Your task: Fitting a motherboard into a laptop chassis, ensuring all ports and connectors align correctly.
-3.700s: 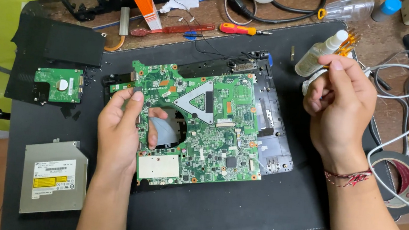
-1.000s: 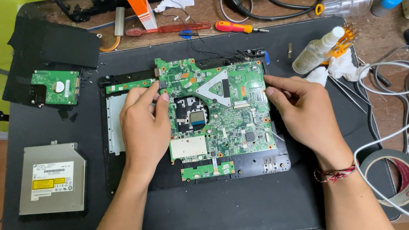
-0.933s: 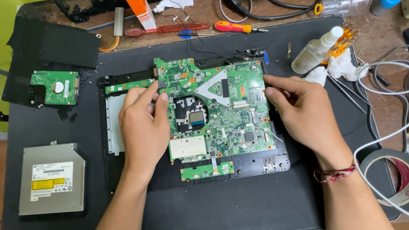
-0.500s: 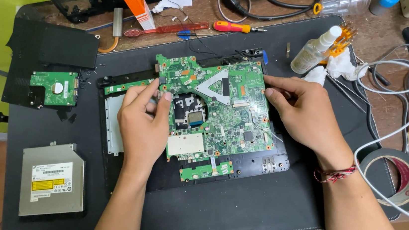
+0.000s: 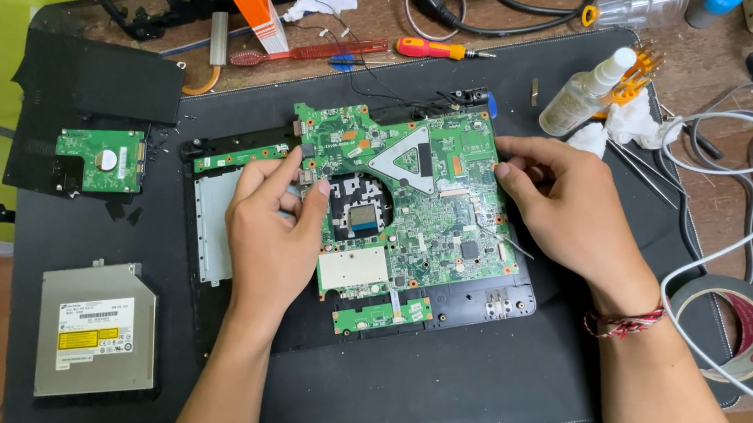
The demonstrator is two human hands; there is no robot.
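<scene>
A green laptop motherboard (image 5: 415,197) lies in a black laptop base (image 5: 468,308) on a dark mat (image 5: 434,383). My left hand (image 5: 273,238) grips the board's left edge, thumb and fingers pinched on it beside the round fan cutout. My right hand (image 5: 570,212) holds the board's right edge, fingers curled over it. A small green daughter board (image 5: 383,315) sits in the base below the motherboard. Another narrow green board (image 5: 239,157) lies at the base's upper left.
A hard drive with a green board (image 5: 101,160) and a silver optical drive (image 5: 96,330) lie at the left. A red-handled screwdriver (image 5: 438,50), a spray bottle (image 5: 581,95), tweezers (image 5: 642,173), white cables (image 5: 748,174) and a tape roll (image 5: 742,330) sit along the back and right.
Earlier my right hand was up by the spray bottle; it now holds the board's right edge. The motherboard has shifted right and up in the base, uncovering the silver bay at left.
</scene>
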